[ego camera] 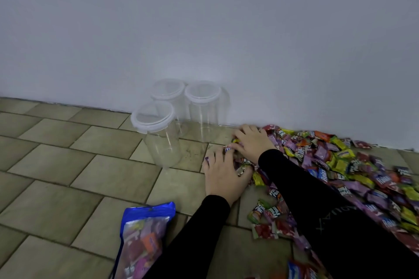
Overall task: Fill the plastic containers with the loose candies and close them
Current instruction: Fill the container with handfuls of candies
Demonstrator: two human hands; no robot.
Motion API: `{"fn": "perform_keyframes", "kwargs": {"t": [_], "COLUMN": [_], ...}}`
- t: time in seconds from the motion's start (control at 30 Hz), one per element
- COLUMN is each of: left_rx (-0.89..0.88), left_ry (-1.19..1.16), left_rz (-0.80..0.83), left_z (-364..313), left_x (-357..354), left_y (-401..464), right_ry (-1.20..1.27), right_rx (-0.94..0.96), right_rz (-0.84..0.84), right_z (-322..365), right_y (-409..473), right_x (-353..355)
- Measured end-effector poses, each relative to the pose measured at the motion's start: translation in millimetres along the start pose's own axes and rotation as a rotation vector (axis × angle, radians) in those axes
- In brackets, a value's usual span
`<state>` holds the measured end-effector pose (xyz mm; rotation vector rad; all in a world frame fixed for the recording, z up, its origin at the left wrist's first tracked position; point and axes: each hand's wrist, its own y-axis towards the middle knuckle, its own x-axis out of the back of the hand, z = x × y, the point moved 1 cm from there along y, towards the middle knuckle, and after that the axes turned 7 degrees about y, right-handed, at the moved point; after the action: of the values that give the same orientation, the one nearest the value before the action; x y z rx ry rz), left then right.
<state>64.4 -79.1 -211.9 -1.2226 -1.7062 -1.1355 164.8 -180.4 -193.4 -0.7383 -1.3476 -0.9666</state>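
The left hand (pixel 221 173) lies palm-down, fingers curled onto wrapped candies at the near-left edge of the candy pile (pixel 353 165). The right hand (pixel 250 140), just beyond it, cups more candies under bent fingers. The pile spreads right along the wall (pixel 204 18). Three clear lidded containers (pixel 158 133) stand empty to the left. A blue candy bag (pixel 145 235) lies nearest on the tiled floor (pixel 56 165).
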Motion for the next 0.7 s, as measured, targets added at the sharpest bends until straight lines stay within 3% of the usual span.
{"fn": "perform_keyframes", "kwargs": {"t": [0.37,0.57,0.7], "left_rx": [-0.156,-0.200,-0.215], "left_ry": [-0.212,-0.041,-0.055], "left_rz": [0.009,0.052,-0.028], "left_z": [5,1,2], "left_x": [2,5,3], "left_y": [-7,-8,-8], "right_ry": [-0.029,-0.018,0.140], "right_rx": [-0.096,-0.038,-0.077], "right_rz": [-0.007,0.078,0.081], "right_z": [4,4,0], "right_y": [-15,-18,-25], "right_x": [10,8,11]}}
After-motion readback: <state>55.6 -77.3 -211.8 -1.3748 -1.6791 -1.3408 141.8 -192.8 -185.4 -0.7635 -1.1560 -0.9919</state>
